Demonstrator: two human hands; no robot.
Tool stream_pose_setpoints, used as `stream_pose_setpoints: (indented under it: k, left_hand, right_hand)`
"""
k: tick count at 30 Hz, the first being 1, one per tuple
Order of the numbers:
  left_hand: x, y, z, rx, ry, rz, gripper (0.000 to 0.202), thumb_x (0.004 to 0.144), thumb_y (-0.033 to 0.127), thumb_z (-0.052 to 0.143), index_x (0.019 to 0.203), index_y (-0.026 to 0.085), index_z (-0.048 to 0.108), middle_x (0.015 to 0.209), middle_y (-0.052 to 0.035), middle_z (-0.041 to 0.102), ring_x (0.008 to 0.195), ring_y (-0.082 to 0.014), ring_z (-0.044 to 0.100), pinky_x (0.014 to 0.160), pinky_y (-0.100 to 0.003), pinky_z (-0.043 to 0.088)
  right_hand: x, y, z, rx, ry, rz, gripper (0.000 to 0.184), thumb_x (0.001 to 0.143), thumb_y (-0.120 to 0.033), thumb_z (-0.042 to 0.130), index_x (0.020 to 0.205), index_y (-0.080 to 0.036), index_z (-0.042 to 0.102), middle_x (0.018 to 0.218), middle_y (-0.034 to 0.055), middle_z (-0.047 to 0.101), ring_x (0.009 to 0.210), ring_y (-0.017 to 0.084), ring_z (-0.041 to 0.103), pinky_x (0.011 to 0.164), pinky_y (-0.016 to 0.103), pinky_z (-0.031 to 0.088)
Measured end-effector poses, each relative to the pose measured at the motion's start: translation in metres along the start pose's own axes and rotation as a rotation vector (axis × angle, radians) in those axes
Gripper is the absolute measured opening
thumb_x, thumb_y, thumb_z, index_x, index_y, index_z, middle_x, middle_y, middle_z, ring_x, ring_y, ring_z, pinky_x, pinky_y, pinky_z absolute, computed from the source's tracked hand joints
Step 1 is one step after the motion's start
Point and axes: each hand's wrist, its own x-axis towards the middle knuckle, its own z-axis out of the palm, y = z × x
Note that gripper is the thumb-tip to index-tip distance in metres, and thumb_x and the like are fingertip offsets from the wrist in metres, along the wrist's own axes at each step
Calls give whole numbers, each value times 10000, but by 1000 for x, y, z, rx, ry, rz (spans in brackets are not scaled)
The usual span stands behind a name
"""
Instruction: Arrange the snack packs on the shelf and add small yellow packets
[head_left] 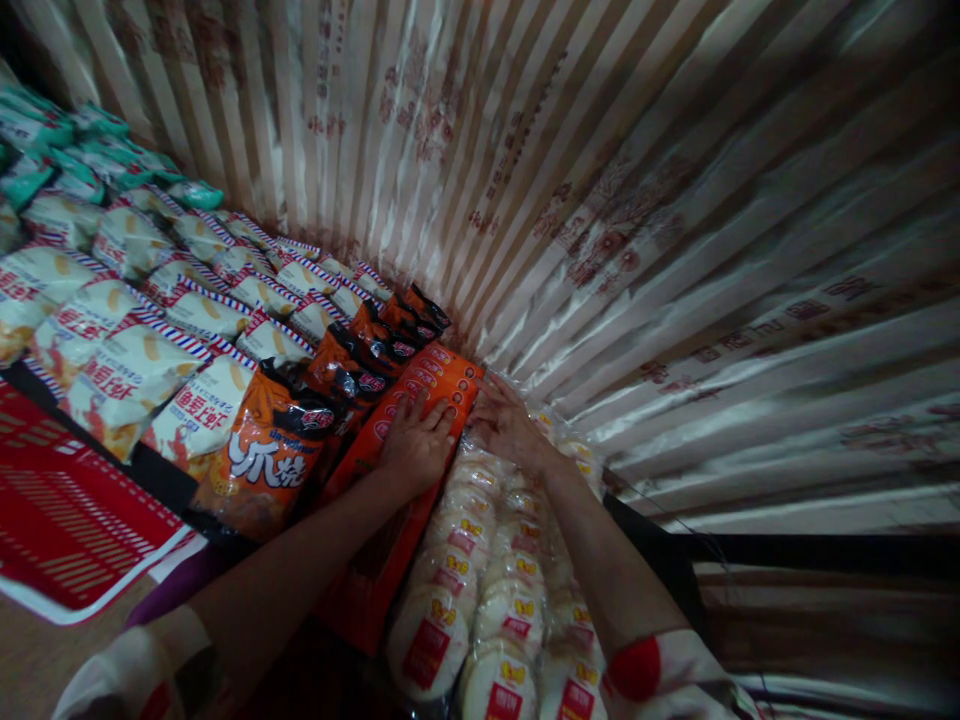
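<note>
My left hand (415, 443) lies flat, fingers stretched, on a long orange snack pack (431, 385) that leans between dark orange snack bags (262, 455) and clear packs of round white rice crackers (480, 570). My right hand (504, 420) rests at the far end of the same orange pack, next to the cracker packs, with its fingers bent against the pack's top edge. Both forearms reach in from the bottom of the view.
White snack bags with red and blue striped edges (127, 330) fill the shelf at left, with teal bags (67, 150) behind them. A striped, patterned curtain (600, 200) hangs behind and to the right. A red slotted basket (52, 510) sits at lower left.
</note>
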Motion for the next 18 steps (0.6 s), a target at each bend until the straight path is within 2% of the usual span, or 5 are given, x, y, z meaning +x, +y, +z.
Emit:
stream_pose_setpoints:
  k: [7,11,13,18]
  left_hand:
    - [1,2,-5,16,-30,-9,422,958,321,407,1335,178,533,1397,-64,526,1363,-328,361,1123,-587,245]
    - [1,3,-5,15,-29,-7,428,961,324,399,1342,175,526,1402,-63,519,1367,-328,352,1123,-589,246]
    - [0,2,-4,13,-24,-4,428,966,325,386,1340,172,529,1405,-66,516,1370,-323,349,1127,-588,240]
    - [1,1,-4,16,-14,-2,424,966,327,384,1332,178,540,1415,-77,503,1371,-321,351,1128,-585,248]
  right_hand:
    - [0,-3,-2,0,63,16,275,715,-95,520,820,-226,738,1246,66,649,1306,243,474,1136,553,301]
    - [0,-2,-1,-45,14,-23,306,706,-95,535,863,-250,746,1159,53,695,1291,241,492,1138,550,297]
    - [0,0,2,-68,0,-36,314,700,-93,543,862,-267,749,1150,44,699,1305,245,477,1148,553,276]
    - [-1,7,10,-62,27,14,310,664,-116,584,851,-296,754,1292,10,620,1370,270,384,1148,563,263]
